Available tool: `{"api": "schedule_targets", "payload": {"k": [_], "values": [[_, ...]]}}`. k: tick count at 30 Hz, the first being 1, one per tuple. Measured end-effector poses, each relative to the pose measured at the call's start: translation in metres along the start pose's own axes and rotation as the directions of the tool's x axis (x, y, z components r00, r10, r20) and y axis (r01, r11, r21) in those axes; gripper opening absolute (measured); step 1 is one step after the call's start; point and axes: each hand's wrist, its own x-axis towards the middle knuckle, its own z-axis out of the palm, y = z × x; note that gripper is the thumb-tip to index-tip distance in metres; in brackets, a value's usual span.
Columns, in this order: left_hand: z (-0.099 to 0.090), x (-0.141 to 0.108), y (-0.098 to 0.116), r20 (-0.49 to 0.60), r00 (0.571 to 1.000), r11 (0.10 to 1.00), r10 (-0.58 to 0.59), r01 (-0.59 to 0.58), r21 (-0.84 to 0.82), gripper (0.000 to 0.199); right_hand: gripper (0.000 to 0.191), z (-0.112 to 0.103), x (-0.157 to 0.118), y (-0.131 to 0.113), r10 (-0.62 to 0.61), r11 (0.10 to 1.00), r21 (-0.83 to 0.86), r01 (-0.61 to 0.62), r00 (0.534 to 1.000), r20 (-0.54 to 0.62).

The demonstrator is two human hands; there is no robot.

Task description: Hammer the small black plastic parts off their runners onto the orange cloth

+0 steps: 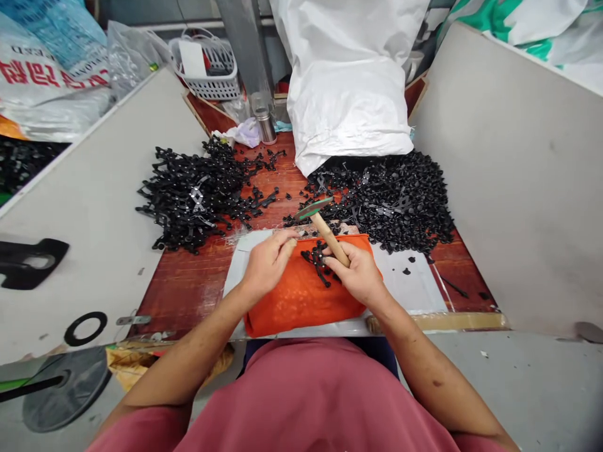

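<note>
My right hand grips wooden-handled hammer; my left hand curled, fingertips pinching small black plastic parts area on orange cloth pad.

The right hand gripped a wooden-handled hammer over small black parts on the orange cloth; the left hand rested at the cloth's far edge.

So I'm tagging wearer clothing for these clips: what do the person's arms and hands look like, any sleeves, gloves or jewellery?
Both the left hand and the right hand are bare, with no gloves. No rings, watch or bracelet show. The forearms are uncovered to above the elbows; no sleeve edge is in view. A dusty-pink top covers the torso. No markings or tattoos can be made out.
</note>
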Motion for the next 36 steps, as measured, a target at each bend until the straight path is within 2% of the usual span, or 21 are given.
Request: {"api": "schedule_targets", "payload": {"k": [1,2,3,4,6,8,11,15,19,21,25,28,32,36], "values": [[-0.006,-0.001,0.001,-0.058,0.994,0.985,0.087,-0.078,0.153,0.034,0.020,-0.001,0.000,0.001,0.025,0.999,0.037,-0.026,1.000,0.009],[-0.010,-0.003,0.003,-0.070,0.983,0.953,0.170,-0.146,0.266,0.033,0.022,0.000,0.000,0.002,0.043,0.997,0.069,-0.045,0.999,0.022],[-0.011,-0.004,0.004,-0.029,0.972,0.922,0.232,-0.211,0.325,0.034,0.023,0.000,0.000,0.002,0.053,0.994,0.098,-0.056,0.998,0.036],[-0.010,-0.006,0.006,0.043,0.962,0.905,0.270,-0.268,0.330,0.035,0.024,0.002,-0.001,0.001,0.056,0.991,0.121,-0.062,0.997,0.049],[-0.003,-0.008,0.008,0.193,0.939,0.917,0.286,-0.327,0.230,0.037,0.025,0.005,-0.003,-0.002,0.050,0.987,0.148,-0.058,0.997,0.059],[0.006,-0.010,0.007,0.280,0.931,0.961,0.233,-0.264,0.079,0.037,0.026,0.007,-0.005,-0.003,0.041,0.986,0.159,-0.051,0.997,0.060],[0.013,-0.012,0.005,0.340,0.929,0.987,0.146,-0.115,-0.108,0.039,0.026,0.007,-0.008,-0.001,0.027,0.983,0.178,-0.037,0.998,0.057],[0.016,-0.016,0.011,0.392,0.913,0.989,0.114,-0.069,-0.127,0.036,0.025,0.007,-0.012,0.004,0.025,0.982,0.186,-0.027,1.000,0.017],[0.023,-0.025,0.014,0.359,0.930,0.993,0.082,-0.045,-0.111,0.027,0.018,0.008,-0.016,0.006,-0.005,0.985,0.175,0.003,1.000,0.015],[0.023,-0.022,0.008,0.295,0.953,0.994,0.064,-0.035,-0.100,0.025,0.017,0.004,-0.020,0.005,-0.031,0.991,0.130,0.028,0.999,0.025],[0.009,0.009,-0.019,0.115,0.991,0.997,0.069,-0.064,-0.041,0.026,0.021,-0.017,-0.031,0.008,-0.037,0.997,-0.065,0.034,0.998,-0.043],[-0.001,0.043,-0.042,0.044,0.998,0.999,0.040,-0.041,0.027,0.027,0.027,-0.038,-0.043,0.020,0.021,0.988,-0.152,-0.038,0.993,-0.114],[0.003,0.070,-0.055,0.072,0.996,0.995,0.058,-0.063,0.078,0.028,0.028,-0.058,-0.060,0.048,0.090,0.978,-0.172,-0.121,0.981,-0.174],[0.014,0.084,-0.045,0.190,0.972,0.983,0.140,-0.160,0.094,0.026,0.030,-0.065,-0.070,0.072,0.133,0.971,-0.171,-0.166,0.973,-0.187]]}}
